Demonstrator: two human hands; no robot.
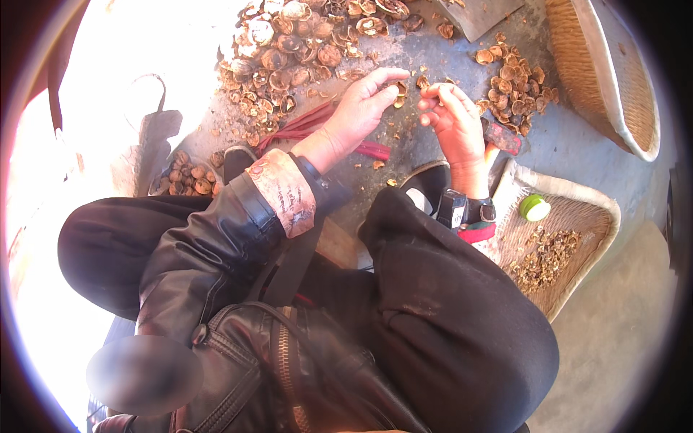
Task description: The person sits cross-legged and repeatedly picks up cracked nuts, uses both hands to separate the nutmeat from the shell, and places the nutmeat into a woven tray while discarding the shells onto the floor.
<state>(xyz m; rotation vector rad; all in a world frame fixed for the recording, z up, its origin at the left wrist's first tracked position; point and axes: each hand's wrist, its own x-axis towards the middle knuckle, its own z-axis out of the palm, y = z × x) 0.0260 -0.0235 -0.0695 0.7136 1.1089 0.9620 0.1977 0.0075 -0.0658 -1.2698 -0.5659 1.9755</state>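
Note:
My left hand (357, 111) reaches over the concrete floor, its thumb and forefinger around a small piece of walnut shell (401, 87). Opposite it, my right hand (456, 122) has curled fingers, and another shell fragment (422, 81) shows at its fingertips. Whether that fragment is gripped or lies on the floor is unclear. Just right of my right wrist is a hammer (502, 136) with a worn red head, its handle partly hidden. A dark red strip of cloth or plastic (303, 127) lies under my left forearm.
Walnut shells (292, 48) are heaped ahead, with a smaller pile of shell halves (511, 89) at right. Whole walnuts (192, 177) sit at left. A woven scoop basket (603, 200) holds walnut bits (547, 260) and a green round container (535, 208). Another basket (579, 65) stands far right.

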